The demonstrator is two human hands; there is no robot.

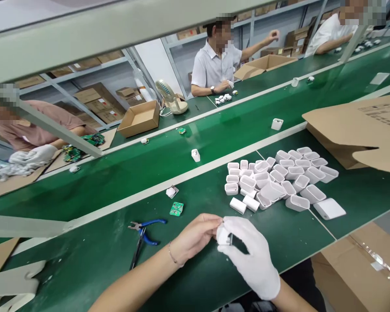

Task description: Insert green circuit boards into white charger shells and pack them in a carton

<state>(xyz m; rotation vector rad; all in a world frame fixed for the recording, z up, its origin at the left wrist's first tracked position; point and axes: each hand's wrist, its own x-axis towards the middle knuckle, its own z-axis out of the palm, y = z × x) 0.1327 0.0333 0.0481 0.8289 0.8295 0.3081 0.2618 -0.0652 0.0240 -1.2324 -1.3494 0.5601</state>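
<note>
Over the near green bench, my gloved right hand (255, 258) pinches a small white plastic part (222, 237) between thumb and fingers. A dark, shiny edge shows on the side of it that faces the glove. My bare left hand (198, 236) is closed on the part's left side, its fingertips partly hidden. To the left lie blue-handled pliers (146, 227) and a dark, slim tool (137, 251). Beyond my left hand are a green circuit board (176, 209) and a small white piece on a board (171, 192). Many open white plastic housings (297, 202) are heaped to the right.
A green conveyor belt (143, 167) runs behind the bench, carrying scattered white housings and small boards. An open cardboard box (354, 130) stands at right. Across the belt, several people sit at work near a fan (170, 97) and a shallow carton (139, 119).
</note>
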